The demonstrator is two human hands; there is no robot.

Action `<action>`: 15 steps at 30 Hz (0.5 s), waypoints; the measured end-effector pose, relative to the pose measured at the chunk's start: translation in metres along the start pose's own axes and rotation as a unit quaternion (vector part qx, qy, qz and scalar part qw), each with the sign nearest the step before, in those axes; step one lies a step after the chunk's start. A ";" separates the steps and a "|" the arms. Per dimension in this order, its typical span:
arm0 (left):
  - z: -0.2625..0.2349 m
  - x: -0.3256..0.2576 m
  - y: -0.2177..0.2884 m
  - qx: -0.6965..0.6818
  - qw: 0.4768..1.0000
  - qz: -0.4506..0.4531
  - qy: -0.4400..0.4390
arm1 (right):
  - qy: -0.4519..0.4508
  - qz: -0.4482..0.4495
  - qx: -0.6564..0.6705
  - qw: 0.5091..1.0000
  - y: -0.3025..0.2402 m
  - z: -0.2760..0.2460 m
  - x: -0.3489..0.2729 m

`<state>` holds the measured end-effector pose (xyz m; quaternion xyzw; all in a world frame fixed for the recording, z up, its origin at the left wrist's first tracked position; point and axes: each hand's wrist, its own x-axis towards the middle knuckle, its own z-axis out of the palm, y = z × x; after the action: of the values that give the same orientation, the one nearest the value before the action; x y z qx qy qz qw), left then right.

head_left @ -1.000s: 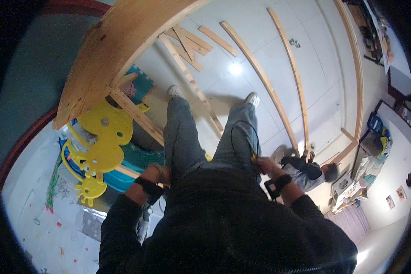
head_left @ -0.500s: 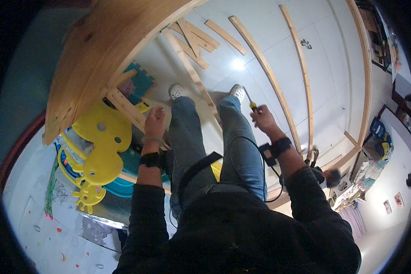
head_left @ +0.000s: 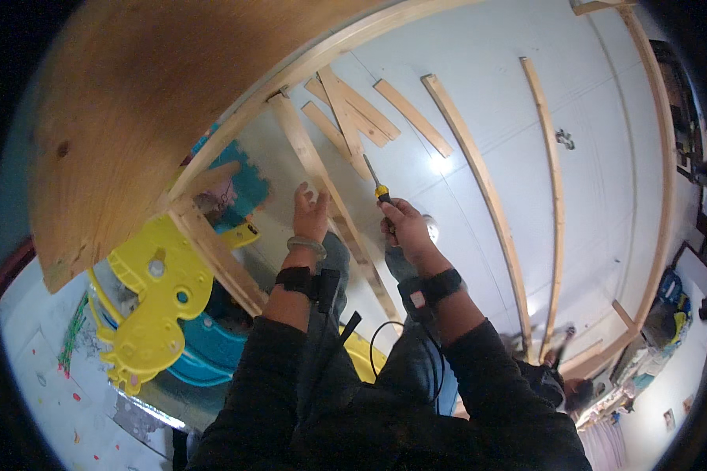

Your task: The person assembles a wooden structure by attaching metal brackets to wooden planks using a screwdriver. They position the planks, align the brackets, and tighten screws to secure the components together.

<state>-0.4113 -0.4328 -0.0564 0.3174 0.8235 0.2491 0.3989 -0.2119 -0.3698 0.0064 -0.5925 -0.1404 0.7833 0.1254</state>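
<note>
A screwdriver (head_left: 381, 192) with a yellow and black handle is gripped in my right hand (head_left: 408, 229), its shank pointing up and away toward the far side. My left hand (head_left: 312, 213) is raised beside a long wooden rail (head_left: 302, 145), fingers spread, holding nothing; I cannot tell whether it touches the wood. This rail runs from the wooden frame's far bar (head_left: 330, 51) down between my legs. Beyond the screwdriver tip, several short wooden slats (head_left: 346, 114) lie crossed on the floor.
A broad wooden panel (head_left: 141, 133) rises at the left. Below it stands a yellow giraffe-shaped plastic piece (head_left: 165, 263). Long slats (head_left: 479, 177) lie across the right side, near small dark metal parts (head_left: 565, 140). Another person (head_left: 546, 382) is at the lower right.
My right hand has moved left and inward with the screwdriver. My left hand has shifted right, closer to the rail. My view has moved forward over the frame.
</note>
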 end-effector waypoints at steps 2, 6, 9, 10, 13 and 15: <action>0.014 0.034 -0.020 -0.023 0.996 0.044 0.068 | -0.009 -0.053 -0.019 0.998 0.006 0.003 0.043; 0.022 0.073 -0.053 -0.216 0.976 -0.025 0.034 | -0.084 -0.050 0.033 0.995 0.010 0.000 0.091; 0.035 0.084 -0.059 -0.372 0.923 -0.083 -0.046 | -0.109 -0.062 0.034 0.992 0.004 -0.016 0.090; 0.040 0.085 -0.058 -0.368 0.928 -0.051 -0.029 | -0.102 -0.079 0.035 0.991 0.001 -0.022 0.087; 0.051 0.079 -0.050 -0.347 0.937 -0.036 0.035 | -0.063 -0.120 0.002 0.991 -0.008 -0.044 0.079; 0.051 0.079 -0.045 -0.329 0.941 -0.052 0.055 | -0.033 -0.165 -0.007 0.986 -0.013 -0.059 0.077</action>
<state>-0.4224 -0.3981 -0.1541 0.1108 0.7317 0.5021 0.4474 -0.1749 -0.3254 -0.0731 -0.5364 -0.2457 0.7698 0.2437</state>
